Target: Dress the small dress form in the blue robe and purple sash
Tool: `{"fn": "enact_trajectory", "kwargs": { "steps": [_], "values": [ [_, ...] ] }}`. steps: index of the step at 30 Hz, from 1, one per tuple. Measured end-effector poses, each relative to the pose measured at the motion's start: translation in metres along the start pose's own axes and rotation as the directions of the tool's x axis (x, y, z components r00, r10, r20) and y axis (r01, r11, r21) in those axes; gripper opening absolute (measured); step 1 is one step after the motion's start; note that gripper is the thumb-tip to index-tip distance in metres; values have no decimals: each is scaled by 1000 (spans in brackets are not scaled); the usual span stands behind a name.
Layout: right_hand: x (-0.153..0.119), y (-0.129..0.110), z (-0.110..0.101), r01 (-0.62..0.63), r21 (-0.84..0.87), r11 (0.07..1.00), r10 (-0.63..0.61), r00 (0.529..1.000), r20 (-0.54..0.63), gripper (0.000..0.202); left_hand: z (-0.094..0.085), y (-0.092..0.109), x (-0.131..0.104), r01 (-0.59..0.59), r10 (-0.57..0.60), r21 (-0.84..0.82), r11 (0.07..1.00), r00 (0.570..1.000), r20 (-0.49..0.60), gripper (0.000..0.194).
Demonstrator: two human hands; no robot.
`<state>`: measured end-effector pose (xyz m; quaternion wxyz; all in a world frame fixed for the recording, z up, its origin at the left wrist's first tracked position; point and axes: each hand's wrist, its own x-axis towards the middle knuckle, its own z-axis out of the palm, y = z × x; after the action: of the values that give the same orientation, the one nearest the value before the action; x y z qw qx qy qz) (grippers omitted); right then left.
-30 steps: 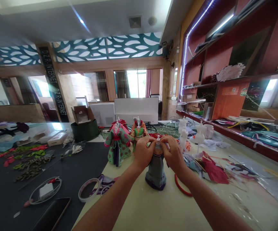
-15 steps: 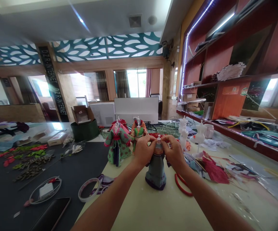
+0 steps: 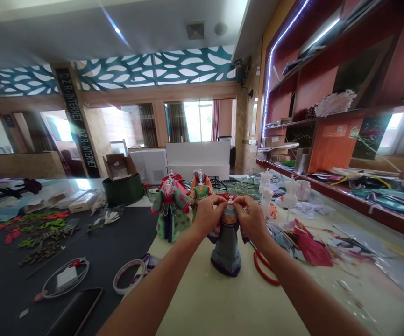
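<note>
"Pale tabletop (image 3: pixel 184 305) at lower centre, the small mannequin (image 3: pixel 227 256) upright on it. What could go wrong?"

"Uneven pulling might tip it, I'd say, or let the upper garment (image 3: pixel 230 218) slip askew."

"And the hands?"

"Left hand (image 3: pixel 207 218) and right hand (image 3: pixel 253 220) flank its neck, fingertips pinching the garment's collar; both forearms slant up from the bottom edge."

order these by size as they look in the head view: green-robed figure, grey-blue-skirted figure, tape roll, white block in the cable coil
1. Green-robed figure and grey-blue-skirted figure: too close to rank; left hand and right hand partly cover the second
2. Tape roll
3. White block
</note>
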<state>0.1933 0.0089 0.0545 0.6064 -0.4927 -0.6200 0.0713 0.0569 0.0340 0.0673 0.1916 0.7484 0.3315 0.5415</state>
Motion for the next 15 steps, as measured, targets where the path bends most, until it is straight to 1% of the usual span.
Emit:
{"fn": "enact_trajectory", "kwargs": {
  "steps": [4,8,10,15],
  "values": [
    [0,0,-1,29,21,999,-29,1000,-4,12,1,-2,-1,18,-18,-57,998,1000,4,9],
    [-1,0,-1,21,55,998,-20,1000,-11,12,5,-4,-2,43,-41,-147,988,999,14,8],
    [-1,-1,-1,14,75,997,-12,1000,-23,12,6,-5,-3,52,-53,-183,982,999,-2,10],
    [-3,0,0,6,95,995,-3,999,-33,12,10,-4,-8,65,-77,-155,986,995,-70,9]
  ]
}}
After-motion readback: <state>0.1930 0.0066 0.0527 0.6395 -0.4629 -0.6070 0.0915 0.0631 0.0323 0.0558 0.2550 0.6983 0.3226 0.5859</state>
